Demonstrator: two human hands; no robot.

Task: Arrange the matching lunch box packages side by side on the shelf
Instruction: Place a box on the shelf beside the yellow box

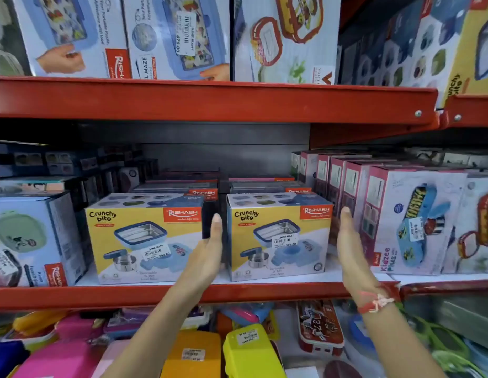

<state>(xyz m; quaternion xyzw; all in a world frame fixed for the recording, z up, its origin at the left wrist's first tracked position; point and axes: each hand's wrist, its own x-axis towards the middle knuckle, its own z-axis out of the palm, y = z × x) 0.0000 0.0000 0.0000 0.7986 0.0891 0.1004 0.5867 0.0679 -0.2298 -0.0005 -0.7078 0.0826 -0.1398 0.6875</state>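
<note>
Two matching yellow "Crunchy Bite" lunch box packages stand side by side on the middle shelf, with a narrow gap between them. The left package is at centre left, the right package at centre right. My left hand is flat with fingers straight, in the gap at the right package's left side. My right hand is flat beside that package's right side, a small gap showing. Neither hand grips anything. More boxes of the same brand sit behind both packages.
Pink "Kidzee Plus" boxes stand in a row right of the packages. A light blue box stands at the left. The upper shelf holds larger boxes. Loose coloured plastic lunch boxes fill the shelf below.
</note>
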